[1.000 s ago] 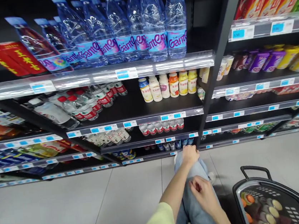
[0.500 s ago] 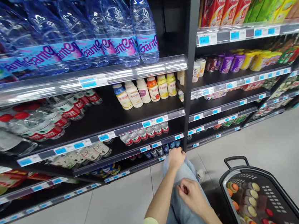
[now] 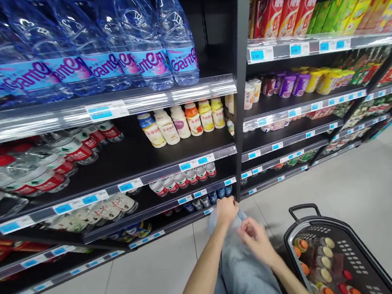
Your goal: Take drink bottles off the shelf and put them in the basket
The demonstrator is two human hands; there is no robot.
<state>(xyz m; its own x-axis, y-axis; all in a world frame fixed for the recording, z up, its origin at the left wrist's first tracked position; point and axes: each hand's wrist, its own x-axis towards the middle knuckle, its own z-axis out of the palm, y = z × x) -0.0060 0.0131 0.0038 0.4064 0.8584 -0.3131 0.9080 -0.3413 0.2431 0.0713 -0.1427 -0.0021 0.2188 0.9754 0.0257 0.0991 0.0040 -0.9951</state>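
My left hand [image 3: 227, 210] rests at my jeans-covered knee [image 3: 229, 256], back of the hand up. Its fingers are curled down in a loose fist and their tips are hidden; nothing shows in it. Just behind and to the right of it, my right hand [image 3: 258, 240] hovers over the thigh, slightly blurred. Its fingers are bent inward toward the thumb, and I see no object in them. To the right of my leg stands a black shopping basket [image 3: 355, 232] with a handle, holding several bottles with orange, cream and red caps [image 3: 325, 262].
Shelves [image 3: 162, 99] run along the front. Large blue water bottles [image 3: 178, 40] fill the upper left; small yogurt-drink bottles [image 3: 193, 119] stand beneath. A dark upright post [image 3: 239, 66] divides the units. Right shelves carry red cartons [image 3: 283, 14] and purple cups [image 3: 287, 85]. Grey tiles [image 3: 154, 274] cover the floor.
My right hand has moved forward and up toward the left hand. The view has shifted slightly, so the shelves and basket appear further left. My left hand stays at the knee.
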